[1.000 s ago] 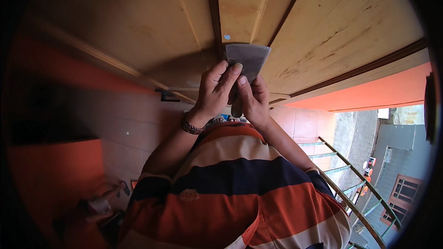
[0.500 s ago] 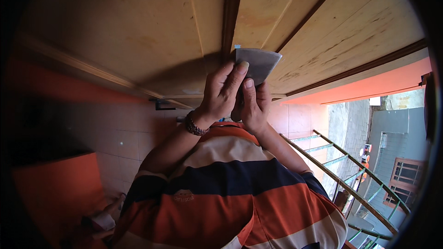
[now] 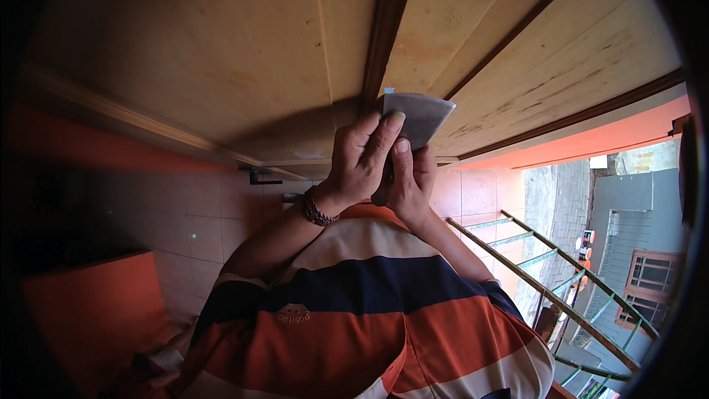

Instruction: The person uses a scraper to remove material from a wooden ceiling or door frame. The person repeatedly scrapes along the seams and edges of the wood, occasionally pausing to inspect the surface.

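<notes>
Both my hands grip a putty knife (image 3: 422,120) with a broad grey metal blade. My left hand (image 3: 360,154) has its thumb pressed on the blade's lower left part, and a braided bracelet circles that wrist. My right hand (image 3: 408,183) is closed round the lower end, its thumb pointing up along the tool; the handle is mostly hidden by the fingers. At the blade's upper left corner shows a small pale-blue bit (image 3: 389,91). Behind the blade spreads a pale wooden panelled surface (image 3: 244,37) with dark brown strips (image 3: 388,26). Whether the blade touches it I cannot tell.
To the lower right leans a metal ladder (image 3: 543,292) with green rungs. Pinkish floor tiles (image 3: 207,240) lie below the panels, with an orange block-like surface (image 3: 96,299) at the lower left. Beyond the opening on the right are paving and a window (image 3: 650,284).
My hands and the putty knife have shifted slightly down and to the right in the picture. The wooden panels have also shifted a little in view. Both hands keep their grip.
</notes>
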Motion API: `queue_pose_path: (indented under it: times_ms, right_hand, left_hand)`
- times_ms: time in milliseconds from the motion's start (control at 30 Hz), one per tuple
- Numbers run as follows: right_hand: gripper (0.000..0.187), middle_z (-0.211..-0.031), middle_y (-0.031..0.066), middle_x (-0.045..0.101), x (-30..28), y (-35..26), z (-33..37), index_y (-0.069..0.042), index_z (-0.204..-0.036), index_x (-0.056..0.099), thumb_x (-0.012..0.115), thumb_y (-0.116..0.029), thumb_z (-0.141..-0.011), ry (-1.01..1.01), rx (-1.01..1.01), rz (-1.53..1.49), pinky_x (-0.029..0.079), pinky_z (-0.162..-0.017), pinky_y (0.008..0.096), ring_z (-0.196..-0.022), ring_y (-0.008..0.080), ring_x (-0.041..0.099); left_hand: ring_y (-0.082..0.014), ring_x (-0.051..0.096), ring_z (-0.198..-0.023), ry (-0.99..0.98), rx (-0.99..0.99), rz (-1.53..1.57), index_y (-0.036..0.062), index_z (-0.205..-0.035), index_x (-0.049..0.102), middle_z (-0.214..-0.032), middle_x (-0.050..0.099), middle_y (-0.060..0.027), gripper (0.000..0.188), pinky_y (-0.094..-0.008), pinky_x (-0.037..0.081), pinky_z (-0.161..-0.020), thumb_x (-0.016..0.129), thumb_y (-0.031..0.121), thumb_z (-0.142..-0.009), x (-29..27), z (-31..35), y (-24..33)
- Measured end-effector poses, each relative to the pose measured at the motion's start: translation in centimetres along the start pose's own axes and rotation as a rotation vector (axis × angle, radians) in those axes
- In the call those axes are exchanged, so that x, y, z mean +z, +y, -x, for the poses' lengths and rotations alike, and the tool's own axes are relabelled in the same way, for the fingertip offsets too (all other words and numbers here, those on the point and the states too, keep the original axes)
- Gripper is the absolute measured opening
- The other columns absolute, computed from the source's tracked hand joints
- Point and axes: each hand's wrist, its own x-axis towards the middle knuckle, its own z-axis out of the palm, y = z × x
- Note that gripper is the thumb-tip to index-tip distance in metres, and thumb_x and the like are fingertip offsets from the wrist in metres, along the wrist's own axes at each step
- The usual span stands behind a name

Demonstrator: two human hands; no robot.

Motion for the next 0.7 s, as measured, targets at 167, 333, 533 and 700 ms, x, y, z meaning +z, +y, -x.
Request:
queue_pose_path:
  times_ms: [167, 333, 533, 700]
  right_hand:
    - [0.022, -0.11, 0.0039, 0.059, -0.9, 0.8, 0.0, -0.003, -0.12, 0.05, 0.047, -0.017, -0.102, -0.051, -0.025, -0.05, 0.045, -0.082, 0.0219, -0.094, 0.0066, 0.053]
    - [0.024, -0.111, 0.005, 0.059, 0.1, -0.6, -1.4, -0.002, -0.122, 0.049, 0.045, -0.015, -0.102, -0.099, -0.109, -0.024, 0.045, -0.082, 0.0228, -0.096, 0.0077, 0.054]
    - [0.026, -0.111, 0.0062, 0.059, -0.9, 1.0, -0.1, 0.0, -0.124, 0.049, 0.045, -0.012, -0.102, -0.073, -0.09, 0.066, 0.046, -0.08, 0.0246, -0.096, 0.0093, 0.054]
    - [0.026, -0.112, 0.0062, 0.059, -1.8, 2.0, 0.3, 0.0, -0.124, 0.05, 0.046, -0.012, -0.101, -0.1, -0.033, 0.115, 0.045, -0.085, 0.025, -0.099, 0.0092, 0.054]
  left_hand:
    - [-0.0054, 0.043, -0.06, 0.02, 0.011, -0.039, -0.0002, -0.08, 0.057, -0.061, 0.052, -0.0022, 0.026, -0.0255, 0.038, -0.052, 0.056, 0.017, -0.099, -0.1, -0.2, 0.2]
    - [-0.0047, 0.046, -0.059, 0.129, 0.096, -0.015, -0.0008, -0.082, 0.06, -0.061, 0.055, -0.0037, 0.021, -0.0252, 0.039, -0.051, 0.058, 0.014, -0.097, 0.8, -1.0, 0.9]
    - [-0.0063, 0.047, -0.056, 0.057, 0.032, -0.102, 0.0005, -0.075, 0.055, -0.059, 0.055, -0.0067, 0.026, -0.0267, 0.039, -0.049, 0.059, 0.016, -0.096, -0.2, 0.3, 0.0]
    - [-0.0059, 0.045, -0.054, 0.045, 0.016, -0.073, 0.0007, -0.073, 0.054, -0.057, 0.052, -0.007, 0.028, -0.027, 0.038, -0.048, 0.059, 0.015, -0.096, -0.6, 0.5, -0.2]
